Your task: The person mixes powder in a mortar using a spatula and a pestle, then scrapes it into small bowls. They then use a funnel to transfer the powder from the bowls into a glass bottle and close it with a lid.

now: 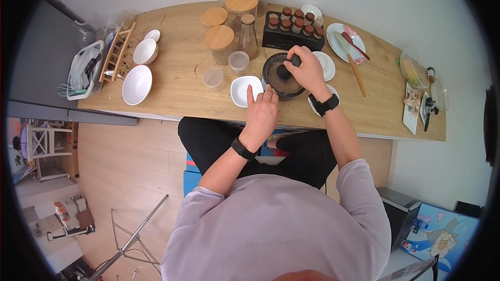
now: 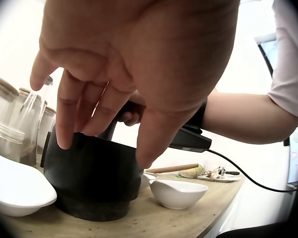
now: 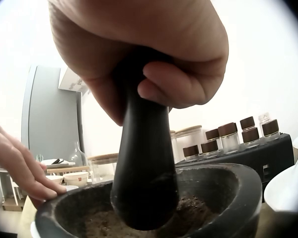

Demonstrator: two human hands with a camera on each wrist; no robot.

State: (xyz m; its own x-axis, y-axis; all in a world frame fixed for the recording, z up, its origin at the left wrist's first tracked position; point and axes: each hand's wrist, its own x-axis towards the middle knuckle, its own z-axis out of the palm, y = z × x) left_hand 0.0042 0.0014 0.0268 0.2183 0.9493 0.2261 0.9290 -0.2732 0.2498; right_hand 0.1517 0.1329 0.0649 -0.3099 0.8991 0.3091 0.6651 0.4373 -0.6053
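A dark stone mortar [image 1: 275, 84] stands on the wooden table with brown ground matter [image 3: 193, 213] inside. My right hand [image 1: 308, 67] grips the upper end of a black pestle [image 3: 145, 168], fingers curled round it, and its rounded lower end is down in the mortar bowl. At the mortar's near left side, my left hand [image 1: 262, 112] reaches out with fairly straight, spread fingers, the fingertips right at the rim. In the left wrist view its fingers [image 2: 68, 109] and thumb hang over the mortar's outer wall. A white square dish [image 1: 240, 93] sits just left of the mortar.
Two small clear cups [image 1: 213, 78] and several wood-lidded jars [image 1: 219, 39] stand left and behind. A black rack [image 1: 291, 40] of spice jars is at the back. To the right are a saucer [image 1: 327, 67], a small white bowl [image 2: 178, 193] and a plate [image 1: 336, 47] with utensils.
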